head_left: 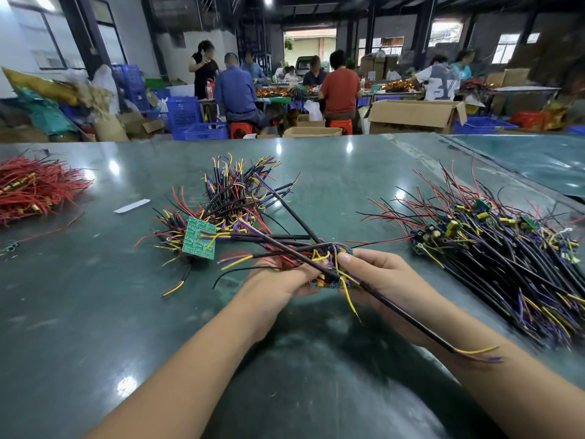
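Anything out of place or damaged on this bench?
Nothing looks damaged. Two strays: a green board panel leans tilted against the middle wire pile, and a white strip lies alone on the table left of it.

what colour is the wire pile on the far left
Red wire pile, seen best in head view.

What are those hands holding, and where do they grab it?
A bunch of wired circuit boards. The left grip and the right grip both clasp it at the board end, where the wires join the boards.
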The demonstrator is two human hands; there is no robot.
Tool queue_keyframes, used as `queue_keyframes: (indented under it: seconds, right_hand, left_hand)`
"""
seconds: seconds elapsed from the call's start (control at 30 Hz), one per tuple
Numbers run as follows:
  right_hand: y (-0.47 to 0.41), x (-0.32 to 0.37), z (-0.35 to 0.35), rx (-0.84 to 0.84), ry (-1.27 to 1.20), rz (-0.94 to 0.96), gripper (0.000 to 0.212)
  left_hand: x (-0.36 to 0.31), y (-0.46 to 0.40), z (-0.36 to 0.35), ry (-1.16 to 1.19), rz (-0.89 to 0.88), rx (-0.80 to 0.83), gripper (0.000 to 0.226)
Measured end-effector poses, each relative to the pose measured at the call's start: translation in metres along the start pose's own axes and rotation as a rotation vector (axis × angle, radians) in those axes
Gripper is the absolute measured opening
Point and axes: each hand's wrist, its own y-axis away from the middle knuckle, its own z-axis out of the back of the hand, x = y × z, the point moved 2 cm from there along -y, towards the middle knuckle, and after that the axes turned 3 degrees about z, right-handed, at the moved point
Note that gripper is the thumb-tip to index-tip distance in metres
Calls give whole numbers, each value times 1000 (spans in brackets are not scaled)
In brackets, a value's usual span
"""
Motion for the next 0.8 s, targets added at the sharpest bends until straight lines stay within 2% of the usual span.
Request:
queue_keyframes:
  seconds: [0.2, 0.33, 0.43, 0.53, 0.63, 0.73, 0.8]
  right_hand:
    - [-1, -1, 1, -26, -35, 14, 14]
    - [0, -2, -2, 7, 57, 70, 32]
    - [1, 1, -2, 57, 70, 113, 33]
    - [1, 4, -2, 98, 49, 140, 32]
    - [1, 4, -1, 123, 45, 160, 35]
    - [2, 6, 0, 132, 73, 192, 41]
    - [1, 5, 0, 114, 89, 217, 40]
  left_hand:
    - [2, 0, -2, 45, 9, 23, 22]
    - [2, -3, 3, 73, 59, 18, 22]
    - [2, -3, 3, 85, 73, 99, 16]
    - [-1, -3, 5, 62, 17, 224, 26]
    - [0, -2, 7, 13, -18, 353, 16]
    - [1, 0, 13, 118, -64, 385, 30]
    - [0, 0, 14, 140, -96, 375, 22]
